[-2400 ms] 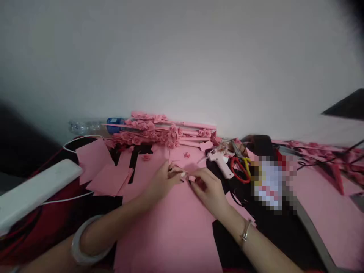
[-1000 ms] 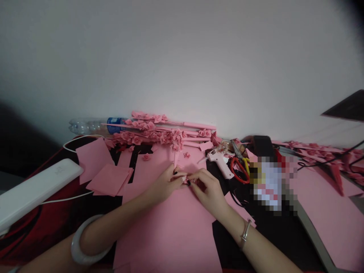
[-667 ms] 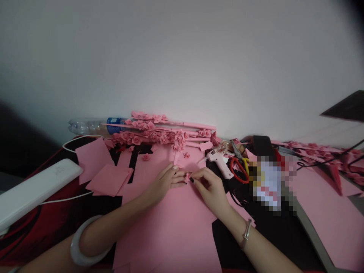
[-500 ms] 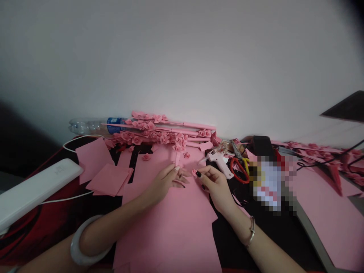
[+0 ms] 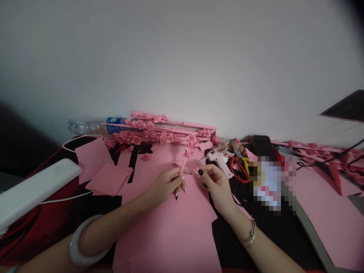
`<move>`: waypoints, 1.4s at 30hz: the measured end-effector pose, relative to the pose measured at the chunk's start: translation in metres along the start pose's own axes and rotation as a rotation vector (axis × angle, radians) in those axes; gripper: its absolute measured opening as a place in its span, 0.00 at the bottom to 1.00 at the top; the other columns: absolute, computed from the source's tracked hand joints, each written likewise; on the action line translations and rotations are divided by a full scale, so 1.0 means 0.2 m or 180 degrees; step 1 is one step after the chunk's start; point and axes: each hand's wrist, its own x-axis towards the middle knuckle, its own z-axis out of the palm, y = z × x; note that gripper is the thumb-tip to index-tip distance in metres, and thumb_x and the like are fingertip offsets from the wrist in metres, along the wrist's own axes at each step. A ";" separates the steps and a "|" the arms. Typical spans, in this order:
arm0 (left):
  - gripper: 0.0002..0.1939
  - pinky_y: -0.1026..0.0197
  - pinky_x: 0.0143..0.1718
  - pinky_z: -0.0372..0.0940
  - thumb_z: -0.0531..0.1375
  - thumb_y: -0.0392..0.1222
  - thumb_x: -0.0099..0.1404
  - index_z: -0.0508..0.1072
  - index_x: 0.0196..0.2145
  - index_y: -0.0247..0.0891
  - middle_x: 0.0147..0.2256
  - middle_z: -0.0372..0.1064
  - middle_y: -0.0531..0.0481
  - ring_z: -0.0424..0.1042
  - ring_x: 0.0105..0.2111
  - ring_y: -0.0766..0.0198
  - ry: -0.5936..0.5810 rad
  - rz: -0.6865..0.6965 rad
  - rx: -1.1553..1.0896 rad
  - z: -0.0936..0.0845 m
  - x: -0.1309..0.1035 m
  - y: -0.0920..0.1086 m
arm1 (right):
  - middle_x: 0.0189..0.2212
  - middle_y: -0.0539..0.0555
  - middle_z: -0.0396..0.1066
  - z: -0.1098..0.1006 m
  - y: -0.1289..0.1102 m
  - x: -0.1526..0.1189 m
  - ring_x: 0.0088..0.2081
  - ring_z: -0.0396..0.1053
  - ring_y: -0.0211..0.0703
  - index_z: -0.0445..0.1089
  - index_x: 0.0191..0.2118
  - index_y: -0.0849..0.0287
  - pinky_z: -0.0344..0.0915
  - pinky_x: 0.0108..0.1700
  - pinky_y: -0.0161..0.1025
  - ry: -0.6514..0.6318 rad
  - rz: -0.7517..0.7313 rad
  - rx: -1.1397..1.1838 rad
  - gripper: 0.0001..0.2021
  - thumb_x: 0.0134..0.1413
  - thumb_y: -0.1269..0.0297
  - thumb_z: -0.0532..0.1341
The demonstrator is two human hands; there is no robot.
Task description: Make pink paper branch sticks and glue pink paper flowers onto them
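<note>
My left hand [image 5: 169, 185] is closed on a pink paper stem [image 5: 182, 166] that stands up from its fingers, with paper flowers [image 5: 190, 146] at its upper end. To its right, my right hand [image 5: 217, 185] pinches a small pink paper flower [image 5: 196, 170] between thumb and fingertips. A gap separates the two hands. Both are above large pink paper sheets [image 5: 170, 235]. A loose paper flower [image 5: 145, 156] lies to the left, beyond my left hand. The white glue gun [image 5: 223, 163] rests just behind my right hand.
Scissors [image 5: 240, 170] lie right of the glue gun. Along the wall are flowered paper stems [image 5: 159, 136] and a plastic bottle [image 5: 91, 126]. Square pink papers [image 5: 109, 180] and a long white device [image 5: 40, 191] are at left. A phone-like dark object [image 5: 262, 146] sits at the back right.
The stem in my left hand has tilted to the right, its flowers shifting right. My left fingers have curled downward. My right hand has moved slightly right with the small flower.
</note>
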 end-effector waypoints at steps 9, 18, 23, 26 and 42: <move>0.14 0.61 0.24 0.66 0.53 0.52 0.67 0.61 0.43 0.39 0.28 0.73 0.48 0.68 0.19 0.67 -0.0301 -0.0245 -0.0472 0.02 -0.02 0.00 | 0.28 0.51 0.71 0.03 -0.01 -0.03 0.27 0.67 0.38 0.70 0.37 0.57 0.63 0.26 0.34 0.0152 -0.0577 -0.0613 0.05 0.55 0.67 0.59; 0.11 0.61 0.23 0.67 0.52 0.51 0.68 0.59 0.41 0.41 0.28 0.72 0.51 0.70 0.19 0.65 -0.0570 -0.0317 -0.0441 0.08 -0.05 -0.01 | 0.27 0.51 0.73 0.05 -0.02 -0.07 0.24 0.69 0.38 0.69 0.38 0.56 0.64 0.24 0.34 0.0175 -0.0999 -0.1210 0.05 0.56 0.69 0.58; 0.11 0.61 0.23 0.67 0.51 0.51 0.68 0.56 0.35 0.42 0.28 0.71 0.51 0.69 0.19 0.66 -0.0607 -0.0334 -0.0262 0.09 -0.05 0.01 | 0.25 0.50 0.71 0.05 -0.03 -0.07 0.23 0.67 0.37 0.68 0.37 0.56 0.63 0.24 0.33 0.0229 -0.1084 -0.1322 0.04 0.56 0.70 0.58; 0.12 0.61 0.23 0.67 0.51 0.52 0.68 0.55 0.33 0.42 0.28 0.71 0.52 0.70 0.20 0.66 -0.0627 -0.0313 -0.0212 0.09 -0.06 0.01 | 0.23 0.48 0.70 0.05 -0.04 -0.07 0.22 0.65 0.36 0.68 0.36 0.55 0.62 0.23 0.33 0.0220 -0.1099 -0.1322 0.04 0.55 0.70 0.58; 0.10 0.62 0.20 0.63 0.47 0.47 0.69 0.53 0.31 0.43 0.24 0.69 0.54 0.69 0.18 0.64 -0.0574 -0.0151 0.0383 0.11 -0.07 0.02 | 0.21 0.46 0.68 0.06 -0.05 -0.08 0.21 0.62 0.34 0.65 0.33 0.56 0.59 0.23 0.32 0.0168 -0.1203 -0.1283 0.03 0.56 0.71 0.58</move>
